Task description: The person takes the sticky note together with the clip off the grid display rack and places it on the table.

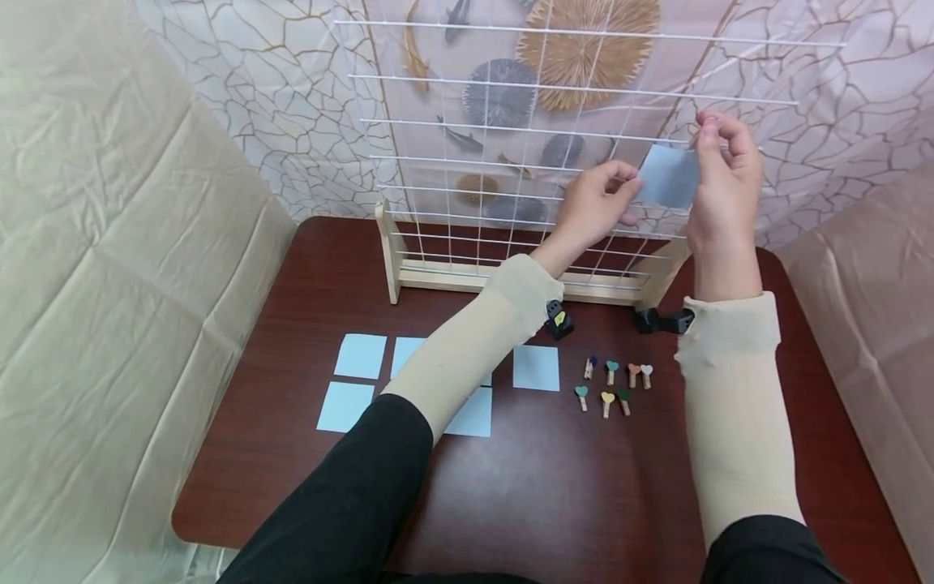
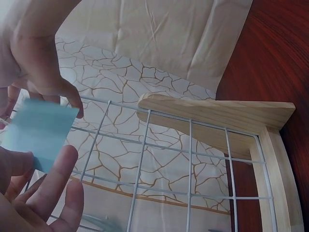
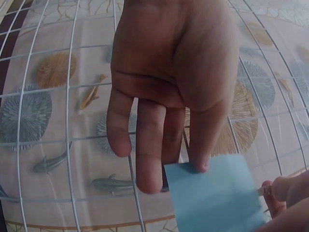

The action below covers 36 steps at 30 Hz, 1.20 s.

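Setting: dark reddish-brown wooden counter [image 1: 306, 268] in front of me. Creased beige fabric sheets [image 1: 109, 259] hang on both sides. Behind, a white cloth backdrop with brown crackle lines [image 1: 284, 97]. Light is even and soft.

Dark red-brown wooden bench [image 1: 554, 495] fills the lower centre. Light blue square paper sheets [image 1: 361, 355] lie in a loose grid at left-centre of the frame, flat on the bench. Seven small wooden clothespins with coloured hearts [image 1: 611, 372] sit in two rows just right of the sheets. Cracked-pattern plastic backdrop with fish print [image 1: 503, 97] across the top. Creased beige cloth [image 1: 109, 284] covers the left side.
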Each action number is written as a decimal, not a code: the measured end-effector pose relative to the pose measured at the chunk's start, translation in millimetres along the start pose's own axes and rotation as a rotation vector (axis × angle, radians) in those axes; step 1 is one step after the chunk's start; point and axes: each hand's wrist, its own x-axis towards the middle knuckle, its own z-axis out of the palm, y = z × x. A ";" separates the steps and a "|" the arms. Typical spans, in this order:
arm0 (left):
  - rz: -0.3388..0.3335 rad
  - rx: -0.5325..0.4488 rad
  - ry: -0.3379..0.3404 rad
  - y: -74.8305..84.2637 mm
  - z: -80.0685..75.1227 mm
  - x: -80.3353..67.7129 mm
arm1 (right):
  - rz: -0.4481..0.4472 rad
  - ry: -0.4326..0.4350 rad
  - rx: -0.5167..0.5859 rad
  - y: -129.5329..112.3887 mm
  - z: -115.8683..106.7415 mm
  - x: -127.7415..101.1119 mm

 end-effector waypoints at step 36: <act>0.093 0.025 -0.013 -25.6 -26.9 -44.9 | -0.027 0.037 0.067 10.7 -26.7 -40.1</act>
